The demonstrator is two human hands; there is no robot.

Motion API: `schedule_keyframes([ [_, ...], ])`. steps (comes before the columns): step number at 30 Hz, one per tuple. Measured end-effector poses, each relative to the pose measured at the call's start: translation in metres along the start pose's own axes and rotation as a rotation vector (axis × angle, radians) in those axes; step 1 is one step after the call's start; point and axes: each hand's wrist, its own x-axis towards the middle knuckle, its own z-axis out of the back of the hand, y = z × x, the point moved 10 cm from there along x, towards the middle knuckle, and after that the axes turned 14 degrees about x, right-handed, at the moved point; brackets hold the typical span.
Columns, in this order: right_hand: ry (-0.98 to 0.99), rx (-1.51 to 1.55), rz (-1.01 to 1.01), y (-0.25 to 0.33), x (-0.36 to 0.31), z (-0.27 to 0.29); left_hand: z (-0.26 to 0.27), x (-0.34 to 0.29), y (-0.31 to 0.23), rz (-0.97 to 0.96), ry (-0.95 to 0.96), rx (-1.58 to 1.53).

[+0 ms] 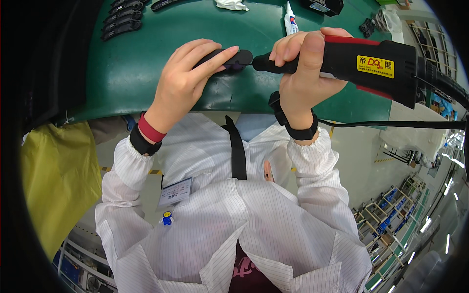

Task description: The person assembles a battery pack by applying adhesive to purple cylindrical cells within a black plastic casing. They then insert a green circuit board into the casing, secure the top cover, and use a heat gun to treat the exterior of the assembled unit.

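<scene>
My left hand point(188, 73) is closed on a small dark elongated part point(240, 58) with a rounded end, pressing it between fingers and thumb over the green mat. In my right hand point(308, 63) I grip a black and red electric screwdriver point(369, 56), lying nearly level with its nose toward the left. A thin bit at its nose meets the right end of the dark part, or comes very close; whether it touches a screw is too small to tell. My left fingers hide much of the part.
Several similar black parts point(122, 22) lie in a row at the far left of the green mat point(146, 53). A white glue tube point(290, 20), a crumpled white wrapper point(231, 4) and a black box point(323, 7) are at the back. A black cord point(391, 124) runs right from my right wrist strap.
</scene>
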Motion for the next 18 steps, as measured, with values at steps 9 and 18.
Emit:
schedule_keyframes([
  [9, 0.024, -0.001, -0.009, -0.0003, 0.0037, -0.0032, 0.0022, 0.0024, -0.0005, 0.002, 0.005, 0.011],
  [18, -0.008, 0.019, -0.030, -0.0020, 0.0036, 0.0013, 0.0001, 0.0006, 0.0005, 0.005, -0.001, 0.012],
])
